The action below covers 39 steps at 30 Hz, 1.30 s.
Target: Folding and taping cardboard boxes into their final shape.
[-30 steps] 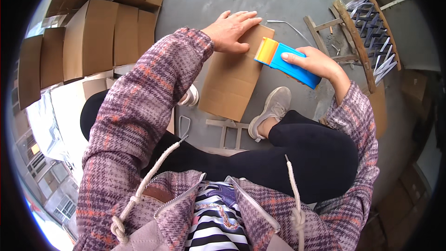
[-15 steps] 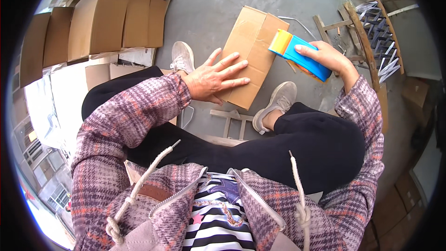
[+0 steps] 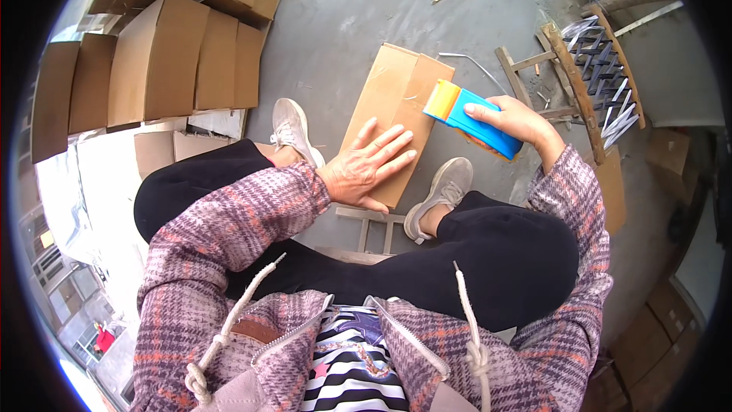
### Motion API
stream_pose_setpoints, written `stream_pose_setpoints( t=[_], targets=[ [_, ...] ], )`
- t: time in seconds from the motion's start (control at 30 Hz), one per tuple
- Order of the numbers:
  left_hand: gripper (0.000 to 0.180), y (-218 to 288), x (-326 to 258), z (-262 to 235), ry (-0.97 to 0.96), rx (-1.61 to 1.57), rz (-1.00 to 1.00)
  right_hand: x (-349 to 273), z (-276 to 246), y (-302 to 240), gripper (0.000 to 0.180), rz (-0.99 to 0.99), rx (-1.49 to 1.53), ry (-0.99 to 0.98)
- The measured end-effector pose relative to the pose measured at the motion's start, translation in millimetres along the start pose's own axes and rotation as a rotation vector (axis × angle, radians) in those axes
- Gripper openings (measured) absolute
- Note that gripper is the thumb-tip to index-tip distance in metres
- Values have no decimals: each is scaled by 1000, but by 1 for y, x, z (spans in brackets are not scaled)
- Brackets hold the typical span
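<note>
Between my feet lies a closed, flat brown cardboard box [image 3: 380,99], set at a slant with a seam along its top. My left hand [image 3: 374,164] rests on the box's near part, fingers spread and holding nothing. In my right hand [image 3: 518,123] is a blue tape dispenser [image 3: 480,120] with a yellow head. Its toothed yellow end is by the right edge of the box; I cannot tell whether it touches. Part of the orange-brown tape roll shows under the dispenser, and the palm hides the rest.
Cardboard boxes [image 3: 171,53] stand in rows at the left. A wooden stool frame with woven strips [image 3: 602,69] lies on the right. Under my legs is a low wooden frame [image 3: 366,233]. A bent thin rod [image 3: 476,61] lies on the grey concrete floor [image 3: 328,15].
The view has shifted, so the box and feet sit lower in the picture. My left hand reaches slightly farther over the box. The dispenser stays in my right hand beside the box's right edge.
</note>
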<state>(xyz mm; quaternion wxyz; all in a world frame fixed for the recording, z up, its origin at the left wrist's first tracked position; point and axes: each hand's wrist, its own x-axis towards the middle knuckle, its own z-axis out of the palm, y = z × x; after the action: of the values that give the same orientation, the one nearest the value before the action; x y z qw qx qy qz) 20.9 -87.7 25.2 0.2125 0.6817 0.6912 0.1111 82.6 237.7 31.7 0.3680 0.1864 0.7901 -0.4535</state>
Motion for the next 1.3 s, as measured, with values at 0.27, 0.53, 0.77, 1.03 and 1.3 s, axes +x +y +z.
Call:
stream_pose_setpoints(
  t=[0.27,0.53,0.77,1.03,1.3],
  targets=[
    [62,-11,55,7,88,38,183,-4,0,-10,80,-23,-1,-2],
    [43,-20,58,6,56,51,257,-3,4,-3,63,-126,8,-12],
    [40,-21,56,10,24,96,259,-4,9,26,58,-179,21,-13],
    [39,-21,56,9,-47,84,239,-14,14,99,60,-159,132,45],
    [37,-22,56,5,-88,102,230,8,32,100,62,-62,28,136]
  ],
)
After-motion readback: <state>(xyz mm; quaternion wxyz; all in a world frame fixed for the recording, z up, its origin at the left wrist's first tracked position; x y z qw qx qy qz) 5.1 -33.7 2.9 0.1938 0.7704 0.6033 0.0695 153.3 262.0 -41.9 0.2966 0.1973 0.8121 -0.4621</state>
